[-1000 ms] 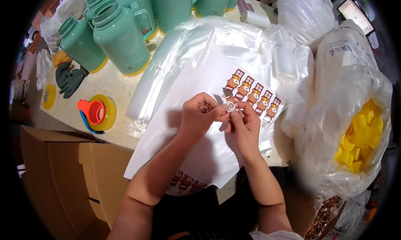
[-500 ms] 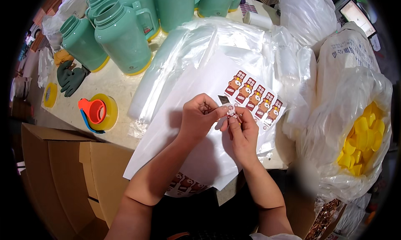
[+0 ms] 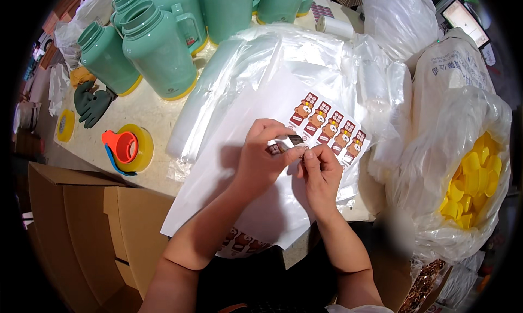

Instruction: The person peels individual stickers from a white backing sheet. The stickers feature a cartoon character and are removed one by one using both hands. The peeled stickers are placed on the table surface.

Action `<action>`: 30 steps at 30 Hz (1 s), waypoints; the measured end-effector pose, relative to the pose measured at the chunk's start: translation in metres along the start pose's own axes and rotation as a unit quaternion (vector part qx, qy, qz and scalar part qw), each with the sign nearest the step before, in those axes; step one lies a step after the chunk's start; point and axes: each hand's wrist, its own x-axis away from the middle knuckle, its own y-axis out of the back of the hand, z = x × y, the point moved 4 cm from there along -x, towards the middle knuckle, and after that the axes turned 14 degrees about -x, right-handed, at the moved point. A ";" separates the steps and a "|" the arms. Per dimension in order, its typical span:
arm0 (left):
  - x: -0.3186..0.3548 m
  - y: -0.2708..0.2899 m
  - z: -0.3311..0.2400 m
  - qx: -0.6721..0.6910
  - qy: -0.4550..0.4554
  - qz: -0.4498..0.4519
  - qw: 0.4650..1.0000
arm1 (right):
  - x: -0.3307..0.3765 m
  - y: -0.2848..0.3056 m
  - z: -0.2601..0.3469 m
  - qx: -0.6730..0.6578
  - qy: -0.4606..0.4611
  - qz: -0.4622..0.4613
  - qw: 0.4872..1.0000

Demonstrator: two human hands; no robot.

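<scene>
My left hand (image 3: 262,159) is closed over a small brown-and-white sticker (image 3: 275,149), partly hidden by its fingers. A short dark metal blade (image 3: 296,140) juts out between those fingertips. My right hand (image 3: 322,174) pinches the sticker's other end, its fingertips meeting the left thumb. Both hands hover over a large white sticker sheet (image 3: 210,190). Just beyond my right hand, a row of brown bear stickers (image 3: 330,126) is printed on the sheet.
Clear plastic bags (image 3: 245,54) lie under the sheet. Green jugs (image 3: 160,54) stand at the back left, near a glove (image 3: 92,106) and yellow tape (image 3: 144,149). An open carton (image 3: 81,231) sits at left, a bag of yellow plastic parts (image 3: 471,182) at right.
My left fingers have curled in, with the sticker's patterned end now showing inside them. The blade has tilted and shifted slightly right and down. My right hand has moved slightly right; the sheet has slid slightly left.
</scene>
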 end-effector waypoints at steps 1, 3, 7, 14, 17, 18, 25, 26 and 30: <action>0.000 0.001 0.001 -0.021 -0.035 -0.009 0.999 | 0.001 -0.001 0.001 0.003 -0.004 0.006 1.000; 0.001 -0.001 0.000 0.026 -0.019 0.024 0.999 | 0.003 -0.002 0.000 -0.005 -0.014 0.013 1.000; 0.006 -0.003 -0.005 -0.062 -0.034 0.032 0.997 | 0.007 -0.005 -0.010 -0.061 -0.022 0.001 0.998; -0.003 0.007 -0.015 -0.031 -0.095 0.025 0.995 | 0.004 -0.004 0.008 -0.115 -0.049 -0.026 0.992; 0.000 0.006 -0.013 0.000 -0.052 0.076 0.996 | 0.004 0.000 0.004 -0.136 -0.072 -0.016 0.988; 0.001 0.005 -0.010 0.007 -0.043 0.078 0.996 | 0.004 0.000 0.003 -0.163 -0.081 -0.011 0.983; 0.005 0.000 -0.009 0.118 0.000 0.084 0.989 | 0.007 -0.002 0.020 0.263 0.214 -0.021 0.940; 0.005 0.000 -0.009 0.117 0.003 0.089 0.989 | 0.007 -0.005 0.023 0.272 0.233 -0.018 0.933; 0.004 -0.001 -0.008 0.121 0.000 0.108 0.987 | 0.007 0.001 0.011 0.141 0.136 -0.021 0.980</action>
